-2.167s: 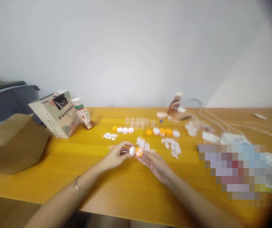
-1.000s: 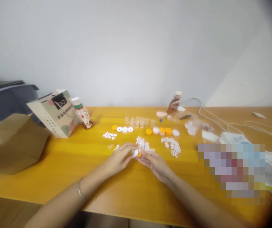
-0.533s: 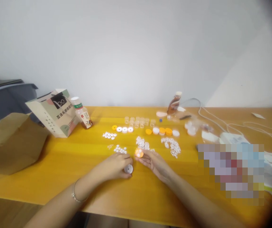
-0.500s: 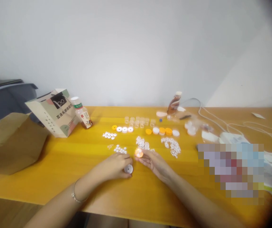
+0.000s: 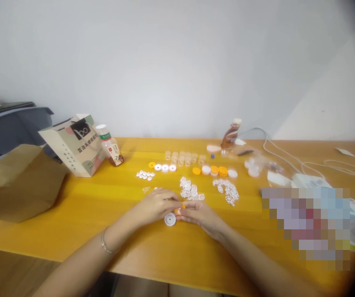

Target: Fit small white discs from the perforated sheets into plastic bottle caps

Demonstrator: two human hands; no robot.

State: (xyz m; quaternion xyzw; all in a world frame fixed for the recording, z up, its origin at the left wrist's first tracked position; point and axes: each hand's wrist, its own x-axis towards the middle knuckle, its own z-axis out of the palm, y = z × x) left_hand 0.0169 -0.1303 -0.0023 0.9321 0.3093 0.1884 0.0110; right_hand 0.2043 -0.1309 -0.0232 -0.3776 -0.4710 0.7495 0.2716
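A small round orange cap (image 5: 183, 206) with something white in it is held in the fingers of my right hand (image 5: 204, 217). My left hand (image 5: 158, 205) reaches across from the other side, with its fingertips pinched together at the cap. What those fingertips hold, if anything, is hidden. Just below them lies a white round disc (image 5: 170, 220) with a small hole in its centre. Behind my left hand are several small white round pieces, mostly covered. White openwork plastic pieces (image 5: 192, 192) lie beyond my right hand.
Clear cups (image 5: 181, 161) stand behind a row of white caps (image 5: 165, 168) and orange caps (image 5: 223, 171). A paper bag (image 5: 81, 152) and a white-capped bottle (image 5: 109, 144) are at left. Another bottle (image 5: 230, 136) and a white cable (image 5: 289, 156) are at right.
My left hand has moved right, off the white disc, up to the orange cap. My right hand has tilted and lowered the cap slightly. The view has shifted a little.
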